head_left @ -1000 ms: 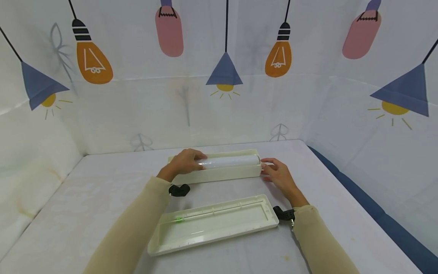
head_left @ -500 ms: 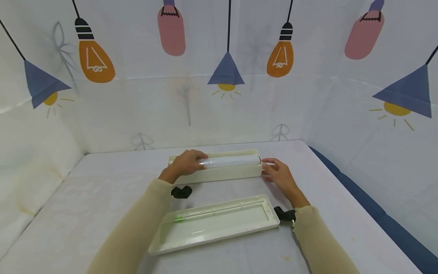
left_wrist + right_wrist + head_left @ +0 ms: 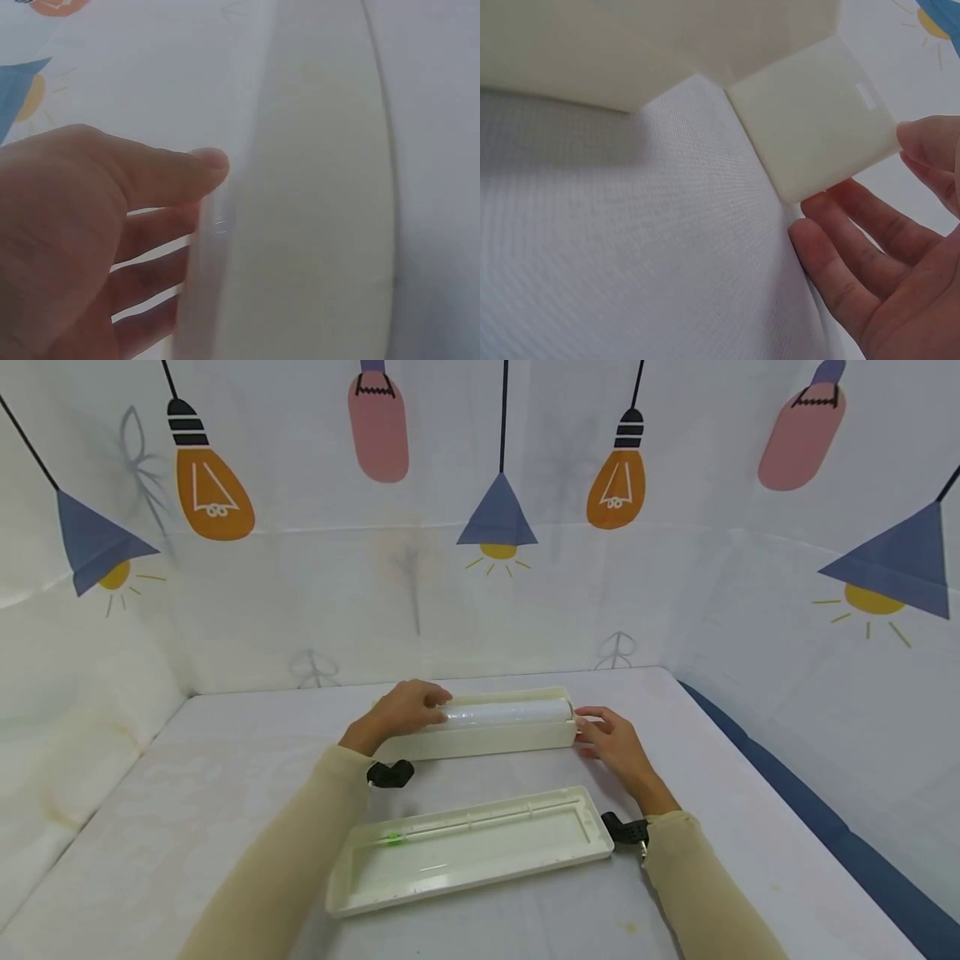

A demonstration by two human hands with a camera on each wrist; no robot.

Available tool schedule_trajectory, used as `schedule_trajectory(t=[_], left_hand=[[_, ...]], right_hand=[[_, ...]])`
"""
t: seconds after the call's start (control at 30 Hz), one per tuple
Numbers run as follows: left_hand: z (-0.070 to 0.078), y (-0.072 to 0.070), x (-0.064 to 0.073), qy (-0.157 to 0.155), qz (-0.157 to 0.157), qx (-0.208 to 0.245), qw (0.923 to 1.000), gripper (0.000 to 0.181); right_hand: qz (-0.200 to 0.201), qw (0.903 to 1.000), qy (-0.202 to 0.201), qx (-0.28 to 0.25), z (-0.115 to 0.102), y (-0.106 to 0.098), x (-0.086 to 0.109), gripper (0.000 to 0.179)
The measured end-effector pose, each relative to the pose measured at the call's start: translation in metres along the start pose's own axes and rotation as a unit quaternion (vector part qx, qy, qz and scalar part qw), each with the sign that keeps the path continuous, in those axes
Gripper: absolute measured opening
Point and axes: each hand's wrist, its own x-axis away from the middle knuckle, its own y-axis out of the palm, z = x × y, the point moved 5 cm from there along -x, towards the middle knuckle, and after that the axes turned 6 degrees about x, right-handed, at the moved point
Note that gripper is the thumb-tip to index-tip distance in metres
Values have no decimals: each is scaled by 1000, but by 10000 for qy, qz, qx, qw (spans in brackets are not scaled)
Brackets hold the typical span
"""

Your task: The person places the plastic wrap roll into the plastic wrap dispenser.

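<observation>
A long cream cling film dispenser box lies across the far part of the table with its top off. Inside it is a shiny white roll of cling film. My left hand grips the roll's left part; in the left wrist view the thumb lies on top and the other fingers go behind it. At the box's right end is my right hand. In the right wrist view its loosely bent fingers and its thumb touch the edge of the end panel. The box hides the roll's underside.
Closer to me, a cream lid lies with its hollow side up, a rail along its far side and a green slide cutter on the rail. A white cloth wall printed with lamps stands behind the table.
My left hand has shifted slightly up and left, still on the roll. The right hand, box and lid stay in place; the view has tilted slightly.
</observation>
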Motion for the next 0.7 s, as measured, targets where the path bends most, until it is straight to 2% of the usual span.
schedule_trajectory(t=[0.3,0.53,0.7], left_hand=[[5,-28,20,206,474,450,9977,35],[2,-35,31,205,875,669,9937,33],[0,-40,45,88,1215,870,9887,30]], right_hand=[[-52,9999,28,127,1,-1,1,39],[-43,9999,130,30,0,-2,2,39],[-177,9997,109,-126,-1,-3,3,42]])
